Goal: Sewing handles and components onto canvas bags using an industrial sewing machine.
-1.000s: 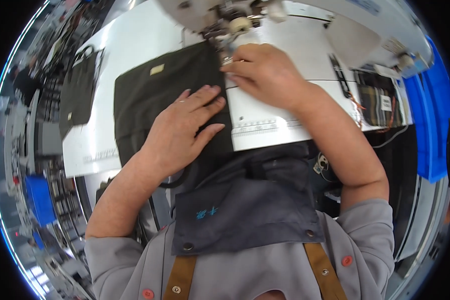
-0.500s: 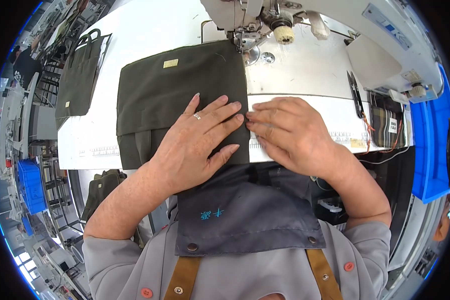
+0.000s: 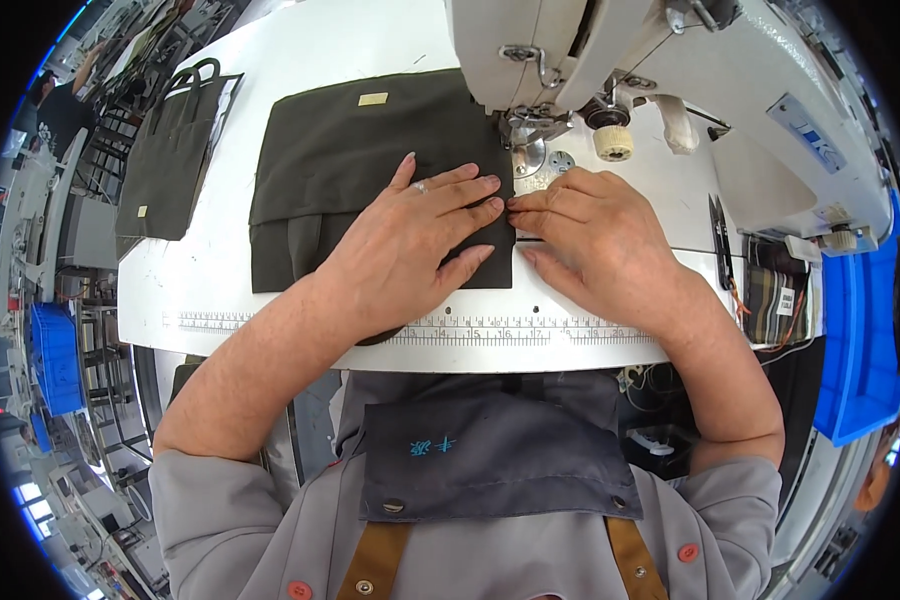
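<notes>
A dark olive fabric bag panel (image 3: 370,140) lies flat on the white sewing table, its right edge beneath the sewing machine's presser foot (image 3: 525,130). It has a small pale yellow label (image 3: 373,99) near the far edge and a strap (image 3: 306,245) on its near part. My left hand (image 3: 410,225) rests on the panel with spread fingers, a ring on one of them. My right hand (image 3: 600,235) is at the panel's right edge, its fingertips touching that edge and its thumb apart on the table. Below my left wrist, a dark curved strap end shows.
The sewing machine (image 3: 620,60) stands over the far right. Black thread snips (image 3: 719,240) lie right of my hand, beside folded plaid fabric (image 3: 775,280). A blue bin (image 3: 850,340) is at the right. Another olive bag piece with handles (image 3: 170,150) lies far left. A printed ruler (image 3: 470,330) runs along the near edge.
The panel has slid away from me under the presser foot, both hands moving with it. Its near edge has drawn back from the table's front edge, uncovering the ruler. The view has shifted slightly.
</notes>
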A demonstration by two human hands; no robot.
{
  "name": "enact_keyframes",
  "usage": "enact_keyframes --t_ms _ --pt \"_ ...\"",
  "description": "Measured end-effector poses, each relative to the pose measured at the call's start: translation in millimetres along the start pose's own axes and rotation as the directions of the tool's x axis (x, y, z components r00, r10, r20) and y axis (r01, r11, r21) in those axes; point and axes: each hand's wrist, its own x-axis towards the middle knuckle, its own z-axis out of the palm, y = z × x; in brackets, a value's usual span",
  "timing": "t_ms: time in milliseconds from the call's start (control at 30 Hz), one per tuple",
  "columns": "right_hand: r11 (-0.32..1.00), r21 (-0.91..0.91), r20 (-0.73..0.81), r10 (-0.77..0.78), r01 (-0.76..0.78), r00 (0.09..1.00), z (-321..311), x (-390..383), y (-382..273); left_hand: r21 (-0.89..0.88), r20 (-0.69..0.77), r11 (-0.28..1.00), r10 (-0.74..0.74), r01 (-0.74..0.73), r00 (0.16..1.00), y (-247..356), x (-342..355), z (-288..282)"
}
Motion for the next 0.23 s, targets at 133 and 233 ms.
enact_keyframes --t_ms 133,233 --pt "1.0 -0.001 -0.042 0.03 -0.031 0.999 7.8 5.1 14.8 0.021 -0.004 1.0 -0.012 0.012 1.0 -13.5 15.4 0.0" --pt "0.993 -0.033 -0.046 0.115 -0.117 0.992 10.8 4.9 18.6 0.024 -0.017 1.0 -0.012 0.013 1.0 -24.2 25.9 1.7"
